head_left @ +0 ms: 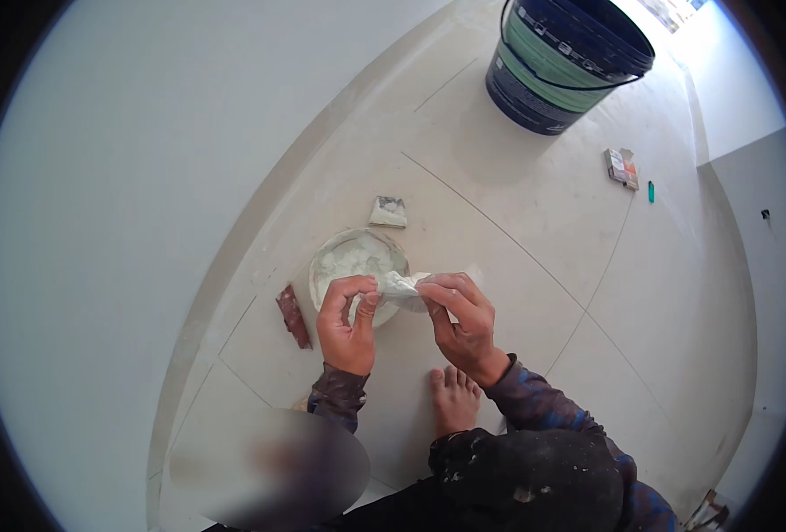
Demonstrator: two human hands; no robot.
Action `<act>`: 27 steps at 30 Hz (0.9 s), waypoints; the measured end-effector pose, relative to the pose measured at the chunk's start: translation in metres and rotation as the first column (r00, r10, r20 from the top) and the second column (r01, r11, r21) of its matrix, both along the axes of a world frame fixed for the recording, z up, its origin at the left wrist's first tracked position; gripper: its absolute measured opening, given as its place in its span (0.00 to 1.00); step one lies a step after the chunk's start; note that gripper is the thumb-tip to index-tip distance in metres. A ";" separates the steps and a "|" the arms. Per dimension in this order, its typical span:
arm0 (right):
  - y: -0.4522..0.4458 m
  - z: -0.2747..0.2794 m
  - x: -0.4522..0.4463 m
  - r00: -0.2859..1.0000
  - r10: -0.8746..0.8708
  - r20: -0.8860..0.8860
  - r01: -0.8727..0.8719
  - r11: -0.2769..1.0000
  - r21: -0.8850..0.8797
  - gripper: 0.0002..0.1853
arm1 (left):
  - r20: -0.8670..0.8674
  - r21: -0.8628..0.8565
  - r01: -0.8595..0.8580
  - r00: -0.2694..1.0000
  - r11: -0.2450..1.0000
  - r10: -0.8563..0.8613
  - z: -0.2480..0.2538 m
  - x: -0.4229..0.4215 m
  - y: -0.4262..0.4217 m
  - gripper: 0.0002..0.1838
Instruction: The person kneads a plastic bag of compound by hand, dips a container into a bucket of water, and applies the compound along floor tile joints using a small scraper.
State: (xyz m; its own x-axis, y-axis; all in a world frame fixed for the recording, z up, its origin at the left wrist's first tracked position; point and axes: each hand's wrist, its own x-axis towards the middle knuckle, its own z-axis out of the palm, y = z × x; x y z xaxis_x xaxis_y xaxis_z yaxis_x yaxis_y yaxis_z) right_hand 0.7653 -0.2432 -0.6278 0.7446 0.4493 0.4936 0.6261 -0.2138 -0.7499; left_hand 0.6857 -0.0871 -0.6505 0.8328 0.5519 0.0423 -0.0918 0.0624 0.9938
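Between my two hands a crumpled, whitish see-through plastic bag [399, 285] is stretched over the right edge of a round tub. My left hand [347, 326] pinches its left end between thumb and fingers. At the other end my right hand [464, 321] grips the bag with thumb and fingertips closed. The round tub [314, 277] stands on the floor just beyond my hands and holds lumpy white powder or paste. Part of its near side is hidden by my left hand and the bag. What the bag contains, if anything, I cannot make out.
A large dark blue and green bucket [528, 75] with a wire handle stands ahead. By the tub lie a white-smeared scraper-like piece [389, 213] and a dark red block [294, 316]. Farther right are a small box [622, 169] and green lighter [651, 191]. A wall [127, 222] rises left.
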 end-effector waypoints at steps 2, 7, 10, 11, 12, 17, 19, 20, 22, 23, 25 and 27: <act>-0.005 0.001 -0.001 0.999 -0.049 -0.016 0.049 0.999 0.009 0.11 | 0.038 0.084 0.025 0.999 0.996 -0.028 0.001 0.006 -0.003 0.08; -0.010 0.000 -0.001 0.989 -0.138 -0.059 0.139 0.990 0.012 0.10 | 0.062 0.119 -0.006 0.998 0.993 -0.002 0.008 0.016 -0.015 0.08; -0.013 -0.002 0.003 0.984 -0.147 -0.105 0.155 0.985 0.072 0.09 | 0.046 0.167 0.023 0.998 0.986 -0.031 0.008 0.020 -0.018 0.07; -0.017 0.000 0.006 0.986 -0.109 -0.127 0.119 0.990 0.071 0.08 | 0.060 0.200 0.024 0.998 0.979 -0.037 0.007 0.023 -0.019 0.06; -0.021 0.001 0.007 0.986 -0.069 -0.151 0.080 0.994 0.071 0.07 | 0.074 0.233 0.021 0.996 0.972 -0.039 0.006 0.024 -0.020 0.06; -0.033 -0.011 0.002 0.975 -0.059 -0.216 0.092 0.986 0.142 0.06 | 0.048 0.230 0.124 0.989 0.965 -0.138 0.000 0.028 -0.021 0.07; -0.037 -0.013 -0.001 0.961 -0.021 -0.276 0.074 0.980 0.185 0.06 | 0.039 0.248 0.168 0.982 0.954 -0.183 -0.003 0.030 -0.019 0.08; -0.042 -0.013 -0.001 0.957 -0.030 -0.287 0.087 0.979 0.187 0.05 | 0.043 0.248 0.201 0.975 0.948 -0.218 -0.002 0.031 -0.022 0.08; -0.051 -0.012 -0.002 0.950 -0.030 -0.310 0.089 0.980 0.175 0.05 | 0.059 0.265 0.246 0.961 0.932 -0.271 -0.001 0.033 -0.028 0.09; -0.059 -0.009 -0.004 0.946 -0.021 -0.322 0.077 0.984 0.162 0.06 | 0.072 0.281 0.257 0.955 0.925 -0.287 0.002 0.034 -0.033 0.09; -0.073 0.009 -0.010 0.946 -0.087 -0.313 0.146 0.974 0.174 0.05 | 0.077 0.290 0.304 0.937 0.907 -0.339 0.001 0.043 -0.043 0.09; -0.083 0.017 -0.016 0.935 -0.159 -0.318 0.218 0.963 0.160 0.04 | 0.078 0.294 0.351 0.918 0.889 -0.388 -0.005 0.052 -0.053 0.09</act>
